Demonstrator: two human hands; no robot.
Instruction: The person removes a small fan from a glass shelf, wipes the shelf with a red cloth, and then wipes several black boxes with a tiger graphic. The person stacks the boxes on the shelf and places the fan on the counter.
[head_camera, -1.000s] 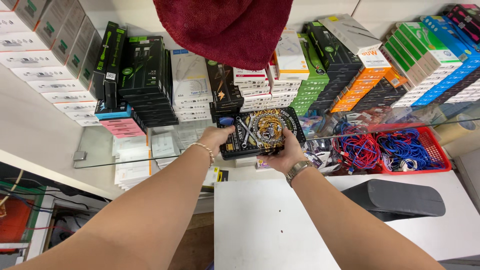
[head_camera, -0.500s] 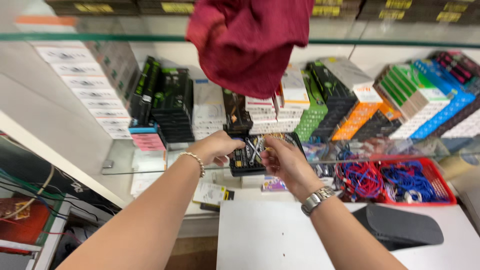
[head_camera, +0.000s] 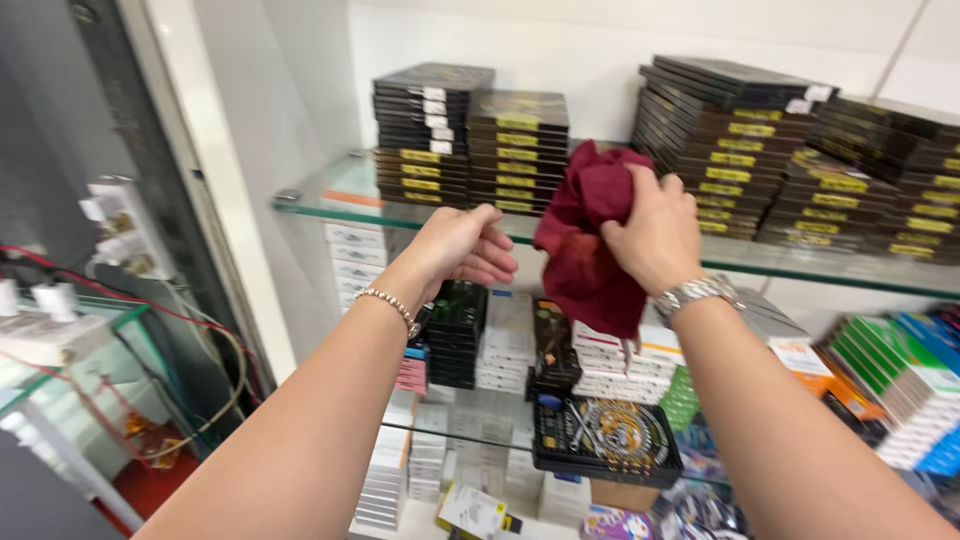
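Two hands rise toward the glass shelf: the right hand bunches a dark red cloth (gripped tight, ready for wiping), the left hand loose, holding nothing.

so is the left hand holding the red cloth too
No, only the right hand grips the dark red cloth; the left hand is open beside it, with a gap between them.

The dark red cloth is bunched and crumpled. It hangs in front of the glass shelf's edge, its upper part gathered, its lower end loose.
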